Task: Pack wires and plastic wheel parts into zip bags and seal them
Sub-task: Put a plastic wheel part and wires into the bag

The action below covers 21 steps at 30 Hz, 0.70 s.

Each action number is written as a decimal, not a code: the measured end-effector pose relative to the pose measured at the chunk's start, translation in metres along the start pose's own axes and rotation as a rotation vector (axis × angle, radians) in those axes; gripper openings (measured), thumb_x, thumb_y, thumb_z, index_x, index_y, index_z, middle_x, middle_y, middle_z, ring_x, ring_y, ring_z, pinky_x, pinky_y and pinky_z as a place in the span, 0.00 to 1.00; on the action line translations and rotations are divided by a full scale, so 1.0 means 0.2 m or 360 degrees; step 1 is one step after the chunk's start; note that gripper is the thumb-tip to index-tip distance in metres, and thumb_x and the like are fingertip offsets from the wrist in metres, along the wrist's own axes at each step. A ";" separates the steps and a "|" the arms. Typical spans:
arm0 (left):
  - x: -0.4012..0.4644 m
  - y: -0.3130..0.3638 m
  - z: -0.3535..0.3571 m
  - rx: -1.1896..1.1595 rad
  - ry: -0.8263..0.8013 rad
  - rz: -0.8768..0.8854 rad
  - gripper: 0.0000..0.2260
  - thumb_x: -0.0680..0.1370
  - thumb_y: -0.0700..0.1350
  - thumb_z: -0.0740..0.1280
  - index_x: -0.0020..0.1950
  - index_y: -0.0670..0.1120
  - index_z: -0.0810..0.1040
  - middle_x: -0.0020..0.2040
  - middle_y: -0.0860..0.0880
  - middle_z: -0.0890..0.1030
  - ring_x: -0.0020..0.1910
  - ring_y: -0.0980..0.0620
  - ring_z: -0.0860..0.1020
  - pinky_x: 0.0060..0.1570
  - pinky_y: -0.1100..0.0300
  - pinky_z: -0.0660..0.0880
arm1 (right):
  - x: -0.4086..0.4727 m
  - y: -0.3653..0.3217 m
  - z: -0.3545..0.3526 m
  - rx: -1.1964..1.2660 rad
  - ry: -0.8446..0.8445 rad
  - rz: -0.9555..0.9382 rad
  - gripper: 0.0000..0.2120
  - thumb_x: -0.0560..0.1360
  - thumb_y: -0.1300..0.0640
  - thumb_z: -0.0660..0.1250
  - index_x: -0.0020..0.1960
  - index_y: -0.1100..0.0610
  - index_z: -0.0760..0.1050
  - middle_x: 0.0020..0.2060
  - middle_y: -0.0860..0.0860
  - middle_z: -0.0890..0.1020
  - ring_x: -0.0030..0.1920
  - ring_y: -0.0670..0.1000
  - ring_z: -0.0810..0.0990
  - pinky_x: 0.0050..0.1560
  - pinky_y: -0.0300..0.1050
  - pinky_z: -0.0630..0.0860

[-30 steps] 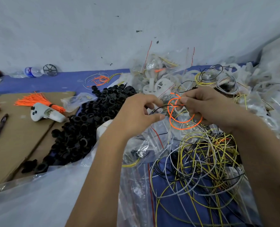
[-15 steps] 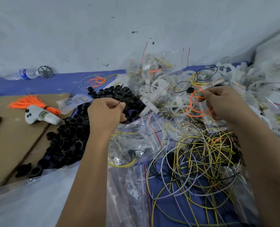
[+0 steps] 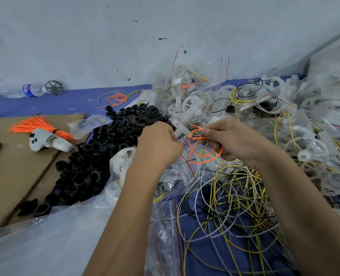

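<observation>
Centrally, the right hand (image 3: pixel 232 140) pinches a looped orange wire (image 3: pixel 203 148); the left hand (image 3: pixel 159 144) at nine o'clock of it — fingers curled — seemingly grips a clear zip bag (image 3: pixel 182 166); black parts (image 3: pixel 97 156) heap further left.

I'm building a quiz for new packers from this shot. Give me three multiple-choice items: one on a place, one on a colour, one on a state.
1. Where does the white controller lie?
A. on brown cardboard
B. among the black ring parts
C. inside a zip bag

2. What colour is the coiled wire held between the hands?
A. yellow
B. orange
C. white

3. What is the right hand doing?
A. lying flat and open
B. pinching the coiled wire
C. gripping the water bottle

Answers: 1 A, cardboard shows all round it. 2 B, its loops are bright orange. 3 B, its curled fingers close on the wire.
</observation>
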<state>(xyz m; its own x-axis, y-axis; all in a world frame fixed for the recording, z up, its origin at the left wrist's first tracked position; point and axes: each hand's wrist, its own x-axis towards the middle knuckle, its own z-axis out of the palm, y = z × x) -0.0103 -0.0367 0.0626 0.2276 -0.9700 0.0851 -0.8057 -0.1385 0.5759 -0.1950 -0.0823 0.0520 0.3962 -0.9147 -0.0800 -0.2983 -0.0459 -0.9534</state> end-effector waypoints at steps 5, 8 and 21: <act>-0.03 0.01 -0.05 -0.0351 -0.0008 0.0065 0.06 0.74 0.40 0.71 0.37 0.44 0.81 0.29 0.47 0.83 0.30 0.52 0.84 0.44 0.52 0.84 | -0.01 -0.01 0.07 0.0001 -0.0087 0.0013 0.15 0.82 0.59 0.63 0.40 0.63 0.80 0.27 0.53 0.68 0.23 0.47 0.59 0.20 0.34 0.56; -0.05 0.06 -0.05 -0.0401 0.0018 0.0199 0.07 0.74 0.39 0.72 0.36 0.45 0.80 0.33 0.47 0.84 0.33 0.47 0.84 0.44 0.47 0.84 | -0.03 -0.05 0.12 -0.0144 -0.0245 0.0029 0.13 0.81 0.62 0.63 0.41 0.69 0.76 0.25 0.51 0.64 0.22 0.47 0.57 0.21 0.35 0.56; -0.09 -0.17 -0.40 -0.0391 -0.0616 0.0122 0.10 0.76 0.33 0.72 0.36 0.40 0.79 0.30 0.41 0.82 0.26 0.48 0.81 0.25 0.63 0.75 | -0.13 -0.12 0.40 -0.0746 -0.0653 -0.0105 0.19 0.77 0.66 0.59 0.29 0.57 0.71 0.20 0.51 0.70 0.17 0.48 0.69 0.20 0.35 0.64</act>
<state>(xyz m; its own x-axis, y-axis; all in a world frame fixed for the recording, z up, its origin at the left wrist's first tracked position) 0.0574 0.0006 0.1060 -0.0860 -0.9853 -0.1476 -0.6484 -0.0571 0.7591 -0.1281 -0.0240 0.0538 0.7001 -0.6795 -0.2192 -0.5743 -0.3536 -0.7383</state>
